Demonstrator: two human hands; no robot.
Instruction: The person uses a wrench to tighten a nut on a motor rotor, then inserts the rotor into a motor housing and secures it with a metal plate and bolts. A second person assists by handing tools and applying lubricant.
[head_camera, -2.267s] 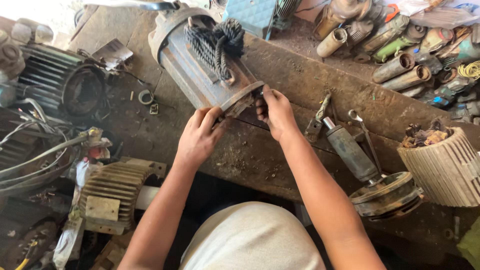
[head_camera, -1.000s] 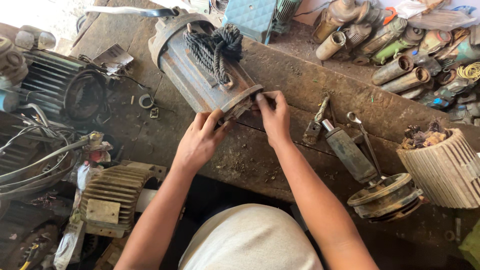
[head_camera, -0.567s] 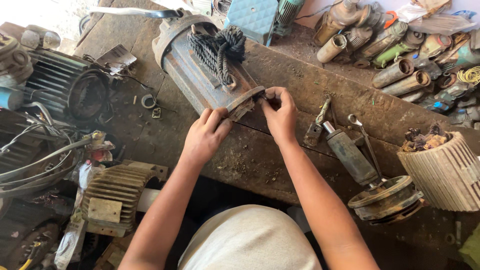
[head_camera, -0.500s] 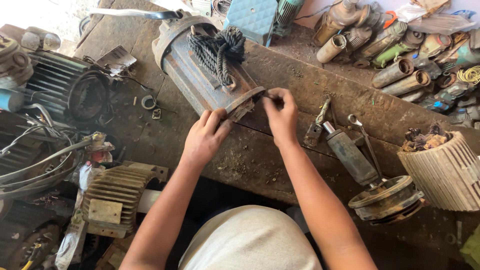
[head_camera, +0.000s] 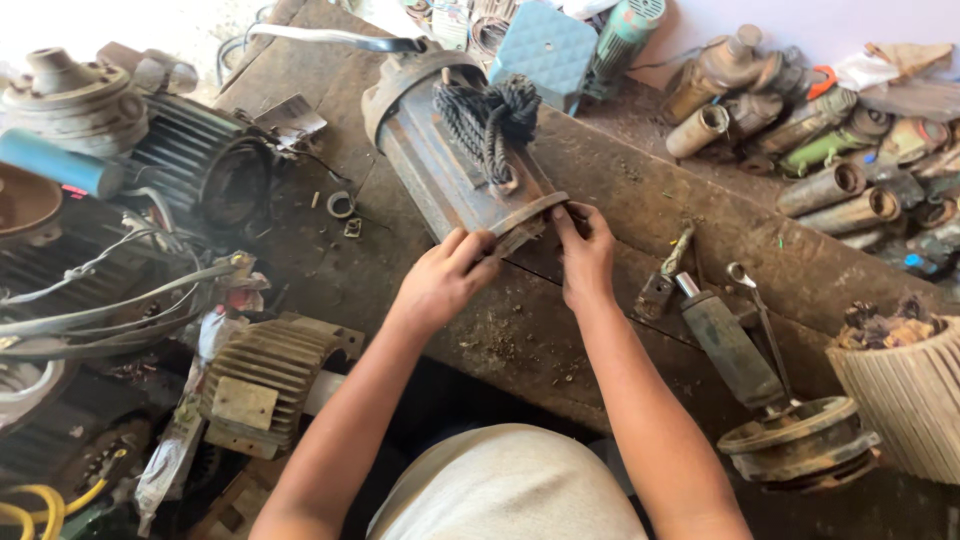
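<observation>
Left hand (head_camera: 440, 280), right hand (head_camera: 585, 255) gripping motor housing (head_camera: 450, 180) rim

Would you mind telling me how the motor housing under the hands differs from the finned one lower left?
The grey housing lies on the workbench, while the finned housing sits lower, off the bench. The grey one has shallow ribs and dark cord knotted on top; the finned one has deep fins and a flat plate. The left hand and right hand grip the grey one's open end; the finned one is untouched. Both look dusty and worn.

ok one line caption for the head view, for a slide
Both hands, left hand and right hand, grip the open end of a motor housing on a grimy wooden workbench.
</observation>
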